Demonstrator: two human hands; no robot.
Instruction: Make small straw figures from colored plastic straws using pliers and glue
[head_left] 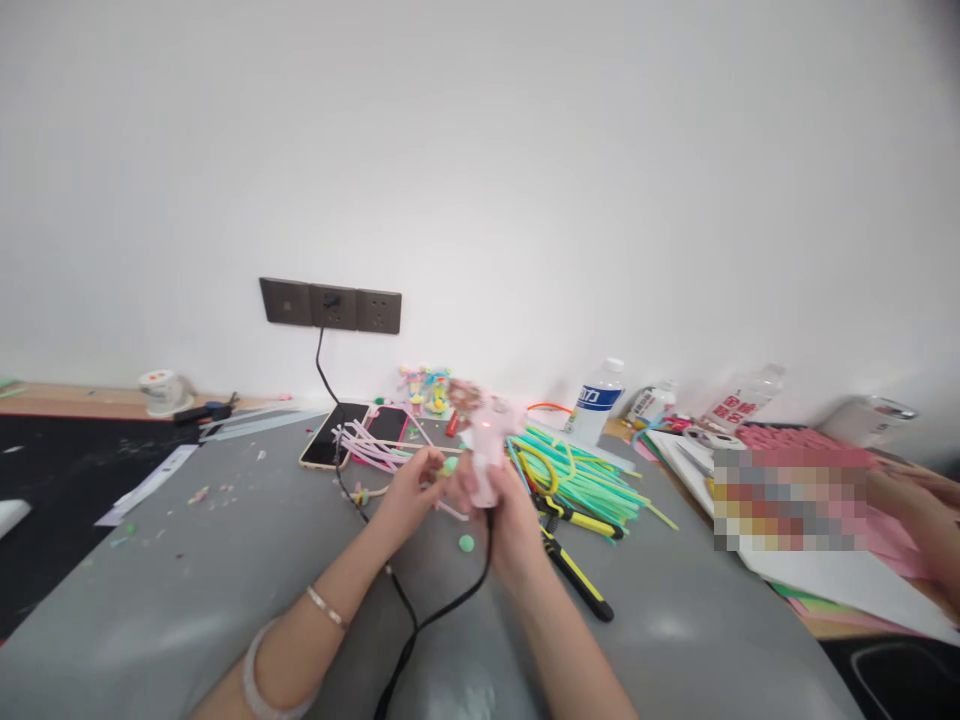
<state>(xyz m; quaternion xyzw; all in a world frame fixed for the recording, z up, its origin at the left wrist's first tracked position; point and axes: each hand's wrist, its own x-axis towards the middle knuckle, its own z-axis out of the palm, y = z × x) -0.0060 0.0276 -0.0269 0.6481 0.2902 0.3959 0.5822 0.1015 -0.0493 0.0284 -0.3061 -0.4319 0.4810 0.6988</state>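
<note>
My right hand [514,520] is wrapped round the handle of a pink glue gun [491,445], which has a small glowing light and a black cord [490,560] running down from its grip. Close beside it, my left hand [412,490] pinches a small light-green pom-pom [448,467], partly blurred. Another green pom-pom [466,543] lies on the grey table just below the hands. To the right are yellow-and-black pliers [577,580] and a bundle of green and yellow pipe cleaners [592,480]. Lilac pipe cleaners [367,445] lie beyond my left hand.
Two phones [334,437] lie near the wall, below a socket panel [330,305] with the cord plugged in. Small colourful figures [427,388] and a water bottle [596,400] stand at the back. At right, another person's arm [919,510] reaches over white boards [847,590].
</note>
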